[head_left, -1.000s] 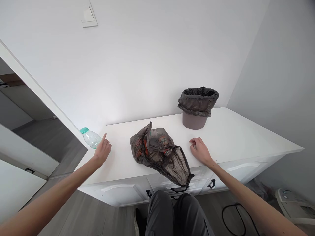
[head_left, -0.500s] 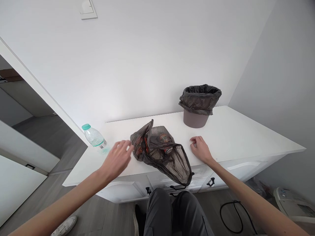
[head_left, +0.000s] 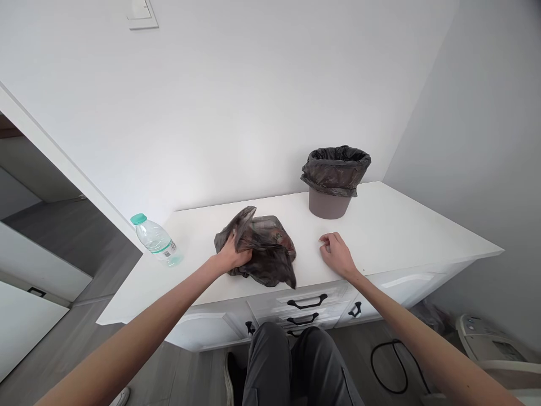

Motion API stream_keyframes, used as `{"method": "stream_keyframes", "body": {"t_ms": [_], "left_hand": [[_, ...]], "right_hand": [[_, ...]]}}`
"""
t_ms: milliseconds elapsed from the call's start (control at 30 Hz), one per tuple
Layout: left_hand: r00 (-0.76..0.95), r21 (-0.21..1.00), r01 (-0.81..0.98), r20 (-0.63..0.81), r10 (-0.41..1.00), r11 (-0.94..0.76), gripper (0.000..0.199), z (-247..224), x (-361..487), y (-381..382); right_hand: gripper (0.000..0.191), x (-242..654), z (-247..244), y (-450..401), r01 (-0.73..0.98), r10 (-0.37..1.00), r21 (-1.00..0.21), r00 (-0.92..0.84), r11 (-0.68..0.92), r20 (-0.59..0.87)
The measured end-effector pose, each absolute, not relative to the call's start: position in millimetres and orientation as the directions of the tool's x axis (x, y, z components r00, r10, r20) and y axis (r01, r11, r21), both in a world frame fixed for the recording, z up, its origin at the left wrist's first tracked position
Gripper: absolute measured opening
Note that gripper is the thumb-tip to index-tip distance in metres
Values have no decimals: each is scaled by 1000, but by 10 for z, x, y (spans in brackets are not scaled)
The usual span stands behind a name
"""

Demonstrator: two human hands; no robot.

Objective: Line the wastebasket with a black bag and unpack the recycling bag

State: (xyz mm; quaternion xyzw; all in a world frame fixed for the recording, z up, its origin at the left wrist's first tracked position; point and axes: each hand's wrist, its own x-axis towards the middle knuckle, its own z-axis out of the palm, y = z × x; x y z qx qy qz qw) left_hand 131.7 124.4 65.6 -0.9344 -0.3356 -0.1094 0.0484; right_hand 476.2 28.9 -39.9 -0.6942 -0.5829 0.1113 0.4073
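Bag of thin, see-through black plastic (head_left: 270, 259) lies crumpled on a white cabinet top (head_left: 401, 237), film covering some fingers of the left hand (head_left: 234, 255); whether they grip cannot be told. The right hand (head_left: 337, 256) rests, fingers curled closed, near a round brown bin (head_left: 328, 204).

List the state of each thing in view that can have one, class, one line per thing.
Dark bag: crumpled, not empty
Left hand: at the dark bag, partly hidden
Right hand: loosely curled, over the countertop
Bottle: upright, cap on
Bin: upright, open at the top, lined
Drawers: shut
Cable: looped on the floor
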Motion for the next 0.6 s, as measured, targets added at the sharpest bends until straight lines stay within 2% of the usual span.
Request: {"method": "stream_keyframes", "body": {"t_ms": [200,333,433,600], "left_hand": [[683,-130,721,296,667,-681,39,719,1269,1376],[641,-212,766,312,701,-607,37,776,1284,1441],[606,-220,796,265,750,-564,37,780,1300,1575],[556,-205,829,199,807,-520,50,697,1327,1846]], "right_hand": [[19,4765,-401,307,715,901,-699,299,7,315],[20,4768,-419,318,713,897,-700,300,16,325],[20,4771,-431,326,714,896,-700,298,20,330],[20,4768,-427,341,716,893,-698,300,21,335]]}}
